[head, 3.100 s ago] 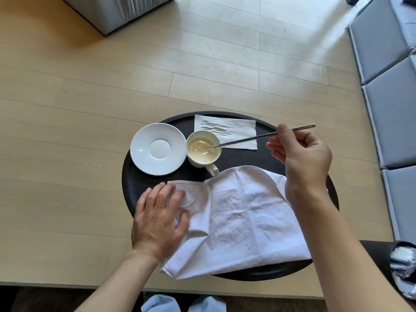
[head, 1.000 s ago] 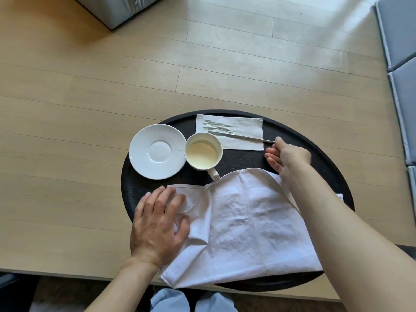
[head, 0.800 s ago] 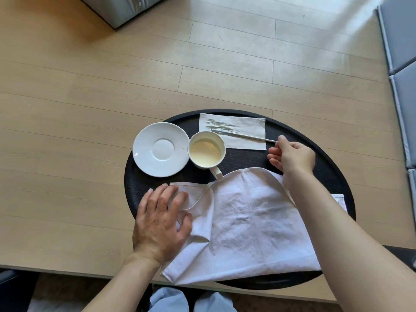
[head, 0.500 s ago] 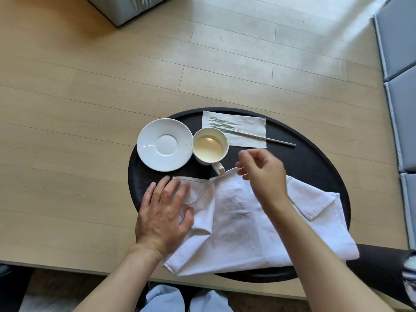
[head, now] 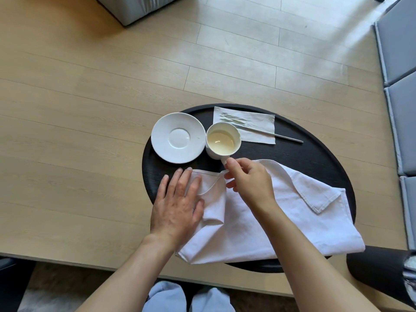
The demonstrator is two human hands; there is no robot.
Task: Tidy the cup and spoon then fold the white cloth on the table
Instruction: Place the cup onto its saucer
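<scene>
A white cup [head: 221, 141] of pale liquid stands on the round black table [head: 315, 158], touching the empty white saucer [head: 177, 138] on its left. The metal spoon [head: 270, 132] lies across a paper napkin [head: 254, 118] behind the cup. A rumpled white cloth [head: 292, 217] covers the near half of the table, its right corner folded over. My left hand [head: 177, 206] lies flat on the cloth's left edge, fingers spread. My right hand [head: 247, 183] is at the cup's handle, thumb on top and fingers curled under it.
The black table rests on a pale wooden surface [head: 90, 131] whose near edge runs along the bottom. Grey cushions [head: 400, 41] line the right side. A grey furniture block [head: 135, 7] sits at the top left, and a dark object [head: 378, 271] at the lower right.
My right hand laid the spoon on the paper napkin, let go, and moved left and nearer to the cup's handle. The left hand stayed on the cloth.
</scene>
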